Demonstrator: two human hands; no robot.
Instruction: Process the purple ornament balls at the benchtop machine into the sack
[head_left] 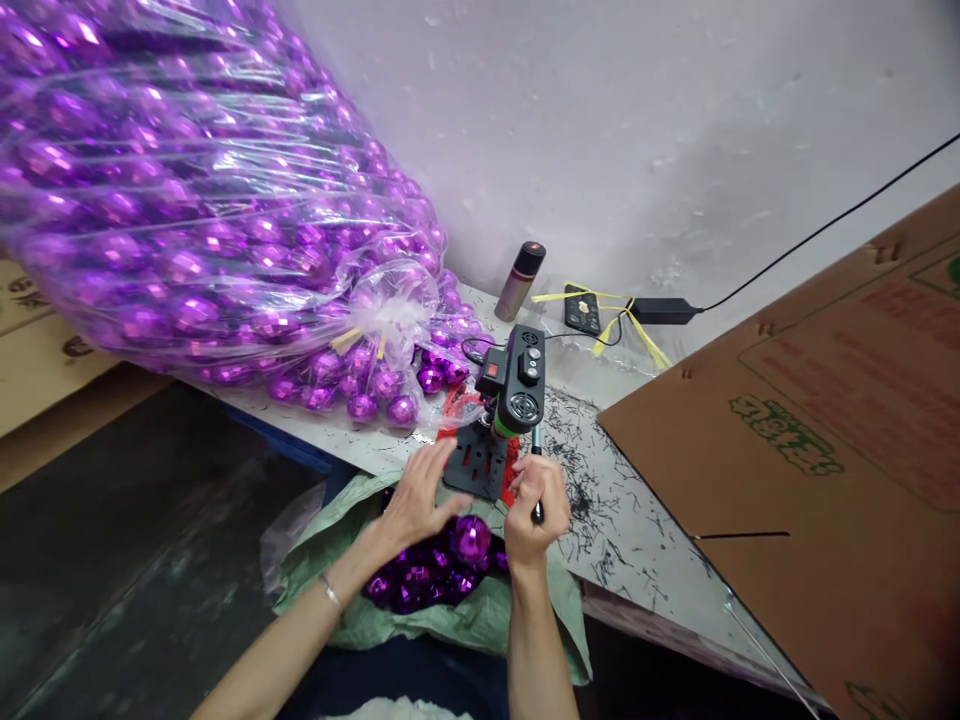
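A small black bench drill press (pixel 517 385) stands on the worktable, its slotted base plate (pixel 474 465) towards me. My right hand (pixel 537 508) is wrapped round the press's lever handle (pixel 537 440), whose dark end shows below the fist. Beside the base plate's left edge is my left hand (pixel 420 498), fingers stretched and thumb apart, with nothing held. Just below its thumb is a shiny purple faceted ball (pixel 471 539); whether it rests on the others or is in the air I cannot tell. More purple balls (pixel 417 580) fill an open green sack (pixel 337 545) at the table edge.
A huge clear plastic bag of purple balls (pixel 217 230) leans at the left. Behind the press are a spray can (pixel 520 281) and a black power adapter (pixel 664 311). Black shavings (pixel 619 510) litter the table (pixel 637 590). A cardboard box (pixel 825 480) stands right.
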